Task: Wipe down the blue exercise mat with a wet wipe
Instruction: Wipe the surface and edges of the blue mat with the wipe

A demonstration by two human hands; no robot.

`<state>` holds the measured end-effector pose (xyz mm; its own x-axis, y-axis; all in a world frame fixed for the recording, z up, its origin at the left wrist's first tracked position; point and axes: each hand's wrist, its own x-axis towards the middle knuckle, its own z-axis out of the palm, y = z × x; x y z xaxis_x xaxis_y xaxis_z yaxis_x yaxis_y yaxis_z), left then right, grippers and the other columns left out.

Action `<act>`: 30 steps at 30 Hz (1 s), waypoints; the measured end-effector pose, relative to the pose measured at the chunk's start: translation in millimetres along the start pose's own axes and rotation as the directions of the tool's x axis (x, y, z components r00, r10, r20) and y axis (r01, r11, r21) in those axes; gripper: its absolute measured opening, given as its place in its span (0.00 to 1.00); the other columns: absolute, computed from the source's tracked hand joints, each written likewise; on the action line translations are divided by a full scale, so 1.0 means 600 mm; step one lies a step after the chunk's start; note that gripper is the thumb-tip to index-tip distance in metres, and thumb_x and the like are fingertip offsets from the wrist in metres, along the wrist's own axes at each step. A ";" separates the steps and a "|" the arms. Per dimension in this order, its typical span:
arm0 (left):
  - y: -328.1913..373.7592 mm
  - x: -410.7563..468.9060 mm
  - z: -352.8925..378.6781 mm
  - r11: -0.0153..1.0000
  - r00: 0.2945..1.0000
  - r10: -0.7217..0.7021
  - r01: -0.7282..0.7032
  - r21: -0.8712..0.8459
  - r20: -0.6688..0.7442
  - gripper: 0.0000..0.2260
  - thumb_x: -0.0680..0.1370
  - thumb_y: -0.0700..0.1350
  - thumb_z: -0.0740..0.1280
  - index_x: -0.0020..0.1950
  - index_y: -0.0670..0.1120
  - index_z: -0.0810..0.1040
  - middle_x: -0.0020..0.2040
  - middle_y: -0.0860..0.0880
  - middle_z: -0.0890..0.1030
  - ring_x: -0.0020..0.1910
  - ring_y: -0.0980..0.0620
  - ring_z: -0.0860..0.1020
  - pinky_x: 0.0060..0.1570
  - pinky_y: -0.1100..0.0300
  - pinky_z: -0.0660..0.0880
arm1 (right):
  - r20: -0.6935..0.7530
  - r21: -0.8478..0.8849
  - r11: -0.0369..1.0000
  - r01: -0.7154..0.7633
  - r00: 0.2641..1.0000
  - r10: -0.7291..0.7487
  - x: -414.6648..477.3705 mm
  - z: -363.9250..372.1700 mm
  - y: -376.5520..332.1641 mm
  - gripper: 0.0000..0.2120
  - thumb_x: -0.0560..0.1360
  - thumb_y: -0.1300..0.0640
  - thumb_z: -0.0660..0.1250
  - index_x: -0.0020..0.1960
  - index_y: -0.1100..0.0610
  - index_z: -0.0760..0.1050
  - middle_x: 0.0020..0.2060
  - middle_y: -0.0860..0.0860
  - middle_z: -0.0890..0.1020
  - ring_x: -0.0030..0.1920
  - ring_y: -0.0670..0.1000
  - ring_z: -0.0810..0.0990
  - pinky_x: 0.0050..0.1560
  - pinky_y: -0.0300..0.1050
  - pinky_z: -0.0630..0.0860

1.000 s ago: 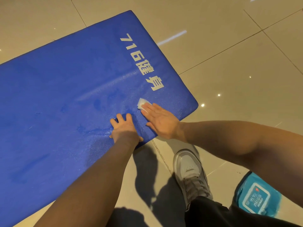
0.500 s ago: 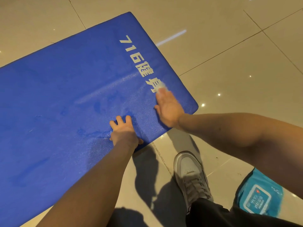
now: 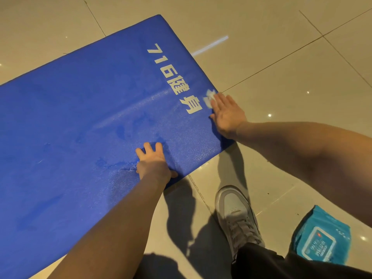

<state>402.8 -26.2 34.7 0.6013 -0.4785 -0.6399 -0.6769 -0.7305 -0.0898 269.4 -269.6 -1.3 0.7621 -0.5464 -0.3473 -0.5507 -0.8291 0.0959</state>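
The blue exercise mat lies on the tiled floor, with white lettering printed near its right end. My right hand lies flat with straight fingers near the mat's right edge and presses a crumpled white wet wipe onto it just beyond the lettering. My left hand rests on the mat at its near edge, fingers spread on top and the thumb at the edge. Damp streaks show on the mat between the two hands.
A teal pack of wet wipes lies on the floor at the lower right. My grey-white sneaker stands on the tiles just below the mat's near corner. Glossy beige floor tiles surround the mat.
My right hand has slid the wipe from near my left hand up and rightwards along the mat's end, past the lettering to the right edge. My left hand has stayed in place.
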 end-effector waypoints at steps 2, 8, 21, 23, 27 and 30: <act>0.000 0.000 0.000 1.000 1.000 0.005 -0.005 0.000 -0.008 0.48 0.63 0.68 0.78 0.72 0.53 0.57 0.66 0.46 0.59 0.69 0.41 0.59 0.47 0.49 0.82 | 0.024 0.035 0.993 -0.109 0.994 0.108 0.001 -0.003 -0.002 0.30 0.84 0.45 0.41 0.81 0.60 0.45 0.81 0.56 0.46 0.80 0.55 0.42 0.79 0.53 0.42; -0.002 0.005 -0.001 1.000 1.000 0.013 -0.013 0.004 -0.008 0.49 0.62 0.68 0.79 0.72 0.53 0.56 0.67 0.46 0.59 0.69 0.41 0.59 0.46 0.49 0.82 | -0.065 0.295 0.953 0.062 0.997 -0.045 -0.048 0.010 -0.121 0.30 0.84 0.49 0.52 0.80 0.63 0.50 0.80 0.60 0.52 0.79 0.60 0.49 0.79 0.56 0.49; -0.001 -0.008 0.005 1.000 0.999 0.005 -0.004 0.010 -0.046 0.44 0.64 0.67 0.78 0.70 0.52 0.58 0.67 0.46 0.59 0.68 0.42 0.60 0.35 0.56 0.73 | -0.054 0.087 0.992 0.088 0.995 -0.083 -0.048 0.017 -0.015 0.29 0.85 0.48 0.47 0.81 0.60 0.49 0.80 0.58 0.53 0.80 0.57 0.47 0.79 0.52 0.42; -0.001 -0.008 0.007 1.000 0.998 0.008 -0.008 0.007 -0.056 0.44 0.65 0.67 0.77 0.70 0.52 0.58 0.67 0.46 0.59 0.68 0.41 0.60 0.35 0.56 0.72 | -0.005 0.029 0.999 -0.036 0.999 0.036 -0.044 0.012 0.010 0.29 0.84 0.47 0.43 0.81 0.60 0.47 0.81 0.56 0.50 0.80 0.55 0.44 0.79 0.53 0.42; 0.003 -0.004 0.004 1.000 1.000 -0.017 0.017 0.002 -0.020 0.46 0.64 0.67 0.78 0.71 0.53 0.57 0.69 0.46 0.58 0.70 0.42 0.59 0.37 0.54 0.73 | -0.005 0.110 0.991 -0.074 0.997 0.075 -0.057 0.021 -0.016 0.29 0.85 0.46 0.42 0.81 0.61 0.47 0.81 0.57 0.48 0.80 0.57 0.43 0.79 0.53 0.43; 0.006 0.000 0.005 1.000 1.000 -0.026 0.026 0.006 -0.012 0.46 0.64 0.66 0.79 0.72 0.53 0.57 0.69 0.46 0.58 0.71 0.41 0.58 0.39 0.53 0.74 | -0.014 0.222 0.975 0.031 0.999 -0.029 -0.087 0.031 -0.065 0.29 0.85 0.48 0.46 0.81 0.62 0.49 0.80 0.59 0.50 0.80 0.59 0.45 0.79 0.53 0.42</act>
<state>398.9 -27.5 32.4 0.6239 -0.4648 -0.6283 -0.6632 -0.7401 -0.1110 244.9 -206.6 -4.5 0.7824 -0.5241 -0.3364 -0.5886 -0.7988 -0.1244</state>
